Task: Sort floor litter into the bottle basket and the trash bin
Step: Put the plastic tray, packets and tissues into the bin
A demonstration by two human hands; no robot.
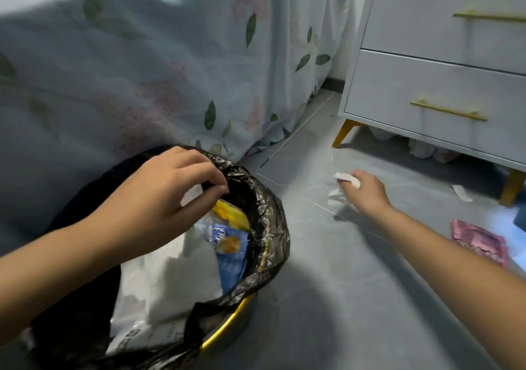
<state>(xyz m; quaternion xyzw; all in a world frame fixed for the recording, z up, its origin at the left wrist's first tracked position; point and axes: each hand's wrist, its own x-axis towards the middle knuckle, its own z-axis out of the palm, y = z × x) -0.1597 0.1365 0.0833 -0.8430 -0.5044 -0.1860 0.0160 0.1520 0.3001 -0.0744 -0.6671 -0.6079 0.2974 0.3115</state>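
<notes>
The left hand hovers over the trash bin, wrist raised, fingers curled downward with thumb and forefinger nearly meeting over the black liner; a small white scrap seems to sit between them, though whether it is pinched cannot be told. The right arm reaches forward and low to the floor, where the right hand has its fingers curled around a crumpled white paper. More white paper lies just beneath that hand.

The floor is grey tile. A bed draped in a pale floral sheet stands behind the bin. A white dresser with gold handles and legs stands at right.

A paper strip lies near the dresser leg, its long axis running diagonally away. A pink wrapper lies flat beside the right forearm.

The bin holds white bags and blue and yellow wrappers.
</notes>
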